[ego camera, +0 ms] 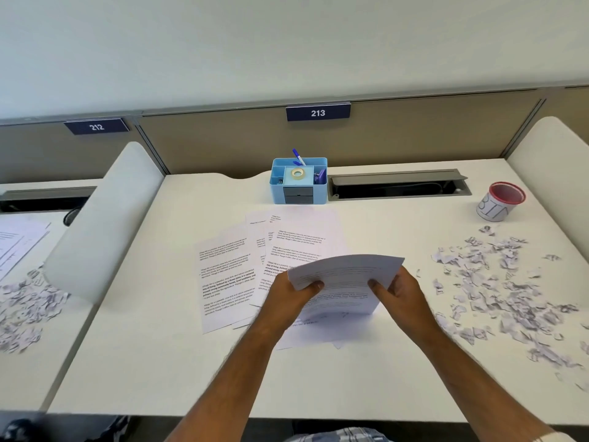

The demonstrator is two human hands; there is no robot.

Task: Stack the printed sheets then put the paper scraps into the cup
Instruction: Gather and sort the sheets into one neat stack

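Left hand (294,290): grips the left edge of a small bundle of printed sheets (345,279), fingers curled under it and thumb on top.
Right hand (400,293): grips the same bundle at its right edge, fingers wrapped round the paper.
Held bundle: raised off the worktop (165,346), bowed upward across its middle, over the sheets that lie below.
Loose sheets (228,275): fanned and overlapping around the middle of the worktop, text side up, not squared together.
Paper scraps (497,282): scattered along the right edge of the worktop, spread from near the cup towards the front.
Cup (500,201): red-rimmed, tilted, at the far right corner, just beyond the scraps.
Blue organiser (299,183): at the middle of the far edge, holding a tape roll and a pen.
Cable slot (398,186): open, along the far edge between organiser and cup.
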